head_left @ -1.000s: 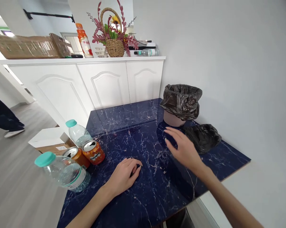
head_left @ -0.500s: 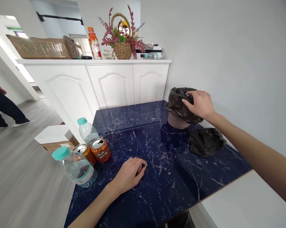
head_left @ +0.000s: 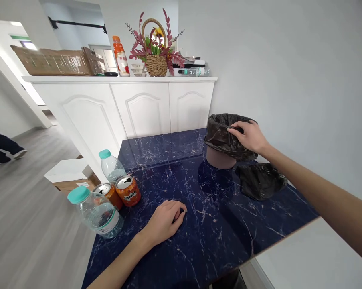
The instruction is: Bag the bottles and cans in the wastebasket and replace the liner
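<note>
A small pinkish bin (head_left: 219, 158) lined with a black bag (head_left: 219, 134) stands at the far right of the dark blue marble table (head_left: 199, 224). My right hand (head_left: 249, 136) grips the bag's rim at the bin's right side, fingers pinched on the plastic. My left hand (head_left: 164, 221) rests on the tabletop near the front, fingers loosely curled with nothing seen in them. A crumpled black bag (head_left: 260, 180) lies on the table just right of the bin.
Two water bottles (head_left: 95, 210) (head_left: 111, 166) and two opened orange cans (head_left: 128, 190) (head_left: 108, 194) stand at the table's left edge. A white cabinet (head_left: 138, 106) with a flower basket (head_left: 156, 62) stands behind. Cardboard box (head_left: 68, 176) on the floor; a person's feet (head_left: 3, 148) at far left.
My right hand went from hovering over the table to the bin's rim and took hold of the black bag; the bin has shifted slightly left. My left hand stayed put.
</note>
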The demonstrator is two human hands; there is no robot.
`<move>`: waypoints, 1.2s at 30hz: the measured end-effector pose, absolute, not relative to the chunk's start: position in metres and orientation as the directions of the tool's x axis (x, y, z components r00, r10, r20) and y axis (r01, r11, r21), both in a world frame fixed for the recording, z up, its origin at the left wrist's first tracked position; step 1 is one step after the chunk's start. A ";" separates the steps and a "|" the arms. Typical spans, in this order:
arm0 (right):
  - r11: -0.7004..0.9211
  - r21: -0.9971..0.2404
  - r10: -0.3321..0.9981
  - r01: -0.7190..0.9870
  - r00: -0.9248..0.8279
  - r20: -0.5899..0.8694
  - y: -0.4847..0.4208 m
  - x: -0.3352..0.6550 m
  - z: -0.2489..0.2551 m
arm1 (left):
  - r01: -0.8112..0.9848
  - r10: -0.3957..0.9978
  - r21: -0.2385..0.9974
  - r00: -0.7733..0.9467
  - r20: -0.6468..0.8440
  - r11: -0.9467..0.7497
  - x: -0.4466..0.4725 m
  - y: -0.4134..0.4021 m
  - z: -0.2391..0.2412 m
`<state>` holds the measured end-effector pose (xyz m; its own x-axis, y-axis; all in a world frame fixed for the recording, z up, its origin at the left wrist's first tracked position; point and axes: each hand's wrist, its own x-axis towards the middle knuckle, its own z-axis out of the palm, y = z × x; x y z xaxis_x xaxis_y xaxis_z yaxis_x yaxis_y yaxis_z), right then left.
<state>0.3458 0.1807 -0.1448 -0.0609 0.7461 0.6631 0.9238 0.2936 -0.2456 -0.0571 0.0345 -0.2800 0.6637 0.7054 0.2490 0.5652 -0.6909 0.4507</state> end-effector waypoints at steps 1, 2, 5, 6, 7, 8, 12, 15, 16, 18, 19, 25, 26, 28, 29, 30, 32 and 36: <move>0.347 -0.249 0.731 0.904 -0.094 0.676 0.173 0.340 -0.145 | 0.566 0.708 0.454 0.662 0.248 -0.688 -0.057 0.035 -0.280; 0.398 -0.251 0.717 0.882 -0.128 0.686 0.164 0.334 -0.145 | 0.568 0.713 0.460 0.657 0.246 -0.683 -0.057 0.035 -0.280; 0.522 -0.249 0.685 0.816 -0.228 0.692 0.133 0.314 -0.143 | 0.580 0.741 0.488 0.622 0.251 -0.652 -0.057 0.036 -0.281; 0.557 -0.247 0.676 0.793 -0.260 0.690 0.123 0.308 -0.141 | 0.587 0.756 0.499 0.600 0.261 -0.638 -0.057 0.036 -0.281; 0.589 -0.244 0.665 0.771 -0.290 0.688 0.112 0.302 -0.139 | 0.595 0.775 0.513 0.569 0.274 -0.619 -0.057 0.037 -0.282; 0.619 -0.240 0.655 0.748 -0.322 0.683 0.101 0.296 -0.136 | 0.601 0.796 0.532 0.532 0.290 -0.596 -0.057 0.037 -0.282; 0.711 -0.249 0.624 0.657 -0.427 0.655 0.063 0.278 -0.126 | 0.580 0.856 0.631 0.384 0.345 -0.515 -0.057 0.038 -0.280; 0.749 -0.260 0.603 0.609 -0.467 0.647 0.043 0.270 -0.122 | 0.575 0.869 0.652 0.306 0.388 -0.494 -0.056 0.038 -0.280; 0.755 -0.263 0.601 0.601 -0.472 0.645 0.037 0.268 -0.121 | 0.579 0.871 0.652 0.284 0.402 -0.490 -0.056 0.038 -0.280; 0.762 -0.273 0.600 0.587 -0.481 0.639 0.029 0.266 -0.120 | 0.575 0.866 0.652 0.256 0.431 -0.494 -0.056 0.038 -0.281; 0.764 -0.278 0.600 0.583 -0.483 0.637 0.026 0.266 -0.121 | 0.567 0.859 0.651 0.250 0.447 -0.504 -0.056 0.039 -0.282; 0.761 -0.260 0.576 0.594 -0.436 0.691 0.015 0.266 -0.133 | 0.522 0.828 0.651 0.247 0.503 -0.551 -0.056 0.042 -0.282; 0.744 -0.264 0.581 0.614 -0.401 0.708 0.014 0.266 -0.138 | 0.518 0.829 0.654 0.249 0.500 -0.551 -0.057 0.042 -0.282; 0.693 -0.297 0.608 0.657 -0.310 0.731 0.013 0.264 -0.150 | 0.512 0.833 0.663 0.250 0.494 -0.547 -0.057 0.041 -0.281; 0.667 -0.325 0.624 0.670 -0.265 0.735 0.012 0.262 -0.158 | 0.510 0.835 0.667 0.250 0.490 -0.543 -0.056 0.041 -0.280; 0.647 -0.360 0.640 0.673 -0.222 0.735 0.011 0.260 -0.167 | 0.508 0.838 0.671 0.250 0.485 -0.540 -0.056 0.041 -0.280; 0.606 -0.447 0.684 0.658 -0.145 0.715 0.010 0.256 -0.188 | 0.503 0.843 0.680 0.250 0.476 -0.533 -0.056 0.041 -0.280; 0.489 -0.645 0.799 0.587 -0.005 0.601 0.007 0.245 -0.236 | 0.494 0.848 0.692 0.247 0.468 -0.526 -0.057 0.042 -0.281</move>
